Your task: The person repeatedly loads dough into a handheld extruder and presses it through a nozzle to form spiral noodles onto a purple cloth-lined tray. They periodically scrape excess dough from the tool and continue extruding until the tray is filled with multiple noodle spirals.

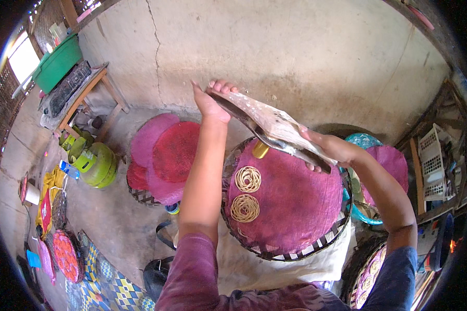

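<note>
Both my hands grip a long, pale wooden tool [275, 122] with a dark underside and whitish smears, held tilted above a round woven tray [316, 251]. My left hand [215, 101] is closed around its upper end, and my right hand [329, 147] wraps the lower end. A brass-coloured cylinder [260, 150] shows just below the tool; whether it is joined to it I cannot tell. Purple-red round sheeting [296, 207] covers the tray. On its left side lie two flat coils of pale dough strands, an upper coil [248, 179] and a lower coil [245, 208].
More purple and red round sheets [166, 155] lie on a tray to the left. Green gas cylinders [96, 163] stand near a wooden table [96, 83] bearing a green basin [57, 62]. At right are a turquoise basin [366, 139], a white crate [431, 163] and another tray with coils [368, 274].
</note>
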`<control>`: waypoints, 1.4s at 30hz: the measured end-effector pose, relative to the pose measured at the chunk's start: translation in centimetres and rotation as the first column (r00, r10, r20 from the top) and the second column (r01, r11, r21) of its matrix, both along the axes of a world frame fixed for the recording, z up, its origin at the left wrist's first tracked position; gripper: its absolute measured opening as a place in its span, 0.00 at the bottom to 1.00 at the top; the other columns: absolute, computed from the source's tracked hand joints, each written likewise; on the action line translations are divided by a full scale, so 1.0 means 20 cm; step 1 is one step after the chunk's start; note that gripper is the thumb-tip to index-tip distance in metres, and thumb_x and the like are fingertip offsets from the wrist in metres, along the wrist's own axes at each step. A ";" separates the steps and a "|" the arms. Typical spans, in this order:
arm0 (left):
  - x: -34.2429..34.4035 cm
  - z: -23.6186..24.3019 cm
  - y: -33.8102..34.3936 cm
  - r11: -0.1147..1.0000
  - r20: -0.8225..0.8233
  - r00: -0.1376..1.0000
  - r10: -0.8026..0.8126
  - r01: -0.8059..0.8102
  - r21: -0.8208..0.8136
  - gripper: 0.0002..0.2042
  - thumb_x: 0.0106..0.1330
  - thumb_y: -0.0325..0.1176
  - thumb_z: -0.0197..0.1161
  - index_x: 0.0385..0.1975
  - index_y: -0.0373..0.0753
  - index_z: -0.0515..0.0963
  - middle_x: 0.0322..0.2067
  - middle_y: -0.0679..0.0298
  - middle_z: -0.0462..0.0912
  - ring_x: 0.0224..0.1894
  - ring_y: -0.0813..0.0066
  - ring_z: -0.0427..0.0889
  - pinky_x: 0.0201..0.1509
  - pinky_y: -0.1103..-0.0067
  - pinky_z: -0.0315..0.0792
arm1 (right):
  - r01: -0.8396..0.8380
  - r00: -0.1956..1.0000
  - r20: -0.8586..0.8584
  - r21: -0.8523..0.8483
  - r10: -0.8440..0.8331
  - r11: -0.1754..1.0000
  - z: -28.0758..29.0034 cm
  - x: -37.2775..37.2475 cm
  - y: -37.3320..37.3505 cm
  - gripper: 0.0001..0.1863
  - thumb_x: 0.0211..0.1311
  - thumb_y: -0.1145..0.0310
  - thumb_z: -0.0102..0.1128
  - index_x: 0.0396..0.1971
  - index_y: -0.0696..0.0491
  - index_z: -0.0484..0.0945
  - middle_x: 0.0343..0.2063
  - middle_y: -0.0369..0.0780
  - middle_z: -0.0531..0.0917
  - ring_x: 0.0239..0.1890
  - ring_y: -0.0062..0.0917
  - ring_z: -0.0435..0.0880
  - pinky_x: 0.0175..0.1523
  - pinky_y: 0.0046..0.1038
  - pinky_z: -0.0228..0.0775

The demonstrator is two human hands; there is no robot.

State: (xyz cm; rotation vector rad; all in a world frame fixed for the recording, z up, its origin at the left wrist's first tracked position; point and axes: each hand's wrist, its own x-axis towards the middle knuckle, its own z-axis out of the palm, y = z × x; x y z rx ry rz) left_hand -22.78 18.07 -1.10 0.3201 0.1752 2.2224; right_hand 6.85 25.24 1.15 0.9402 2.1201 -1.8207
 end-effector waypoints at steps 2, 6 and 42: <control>-0.01 -0.14 0.08 0.995 0.131 0.991 0.034 -0.021 -0.100 0.26 0.71 0.62 0.35 0.21 0.47 0.62 0.17 0.70 0.61 0.20 0.73 0.61 0.32 0.72 0.63 | 0.028 0.997 0.070 0.095 -0.035 0.995 -0.03 -0.08 0.05 0.37 0.67 0.31 0.34 0.34 0.53 0.77 0.20 0.38 0.79 0.17 0.20 0.76 0.21 0.24 0.68; -0.15 -0.19 0.13 0.985 0.175 0.979 0.101 -0.073 -0.156 0.25 0.72 0.60 0.32 0.21 0.48 0.61 0.16 0.71 0.60 0.19 0.75 0.60 0.29 0.74 0.61 | -0.034 0.999 0.042 0.238 0.025 0.971 -0.02 -0.20 0.05 0.38 0.67 0.31 0.34 0.29 0.54 0.78 0.17 0.35 0.75 0.15 0.20 0.74 0.20 0.25 0.66; 0.23 -0.62 0.00 0.610 -0.653 0.336 -0.678 -0.238 -0.756 0.23 0.70 0.38 0.35 0.57 0.34 0.71 0.53 0.55 0.78 0.58 0.67 0.73 0.64 0.72 0.62 | 0.146 0.981 -0.155 0.204 -0.115 0.968 -0.11 0.09 0.04 0.37 0.64 0.32 0.44 0.36 0.58 0.79 0.15 0.34 0.72 0.15 0.17 0.71 0.19 0.21 0.60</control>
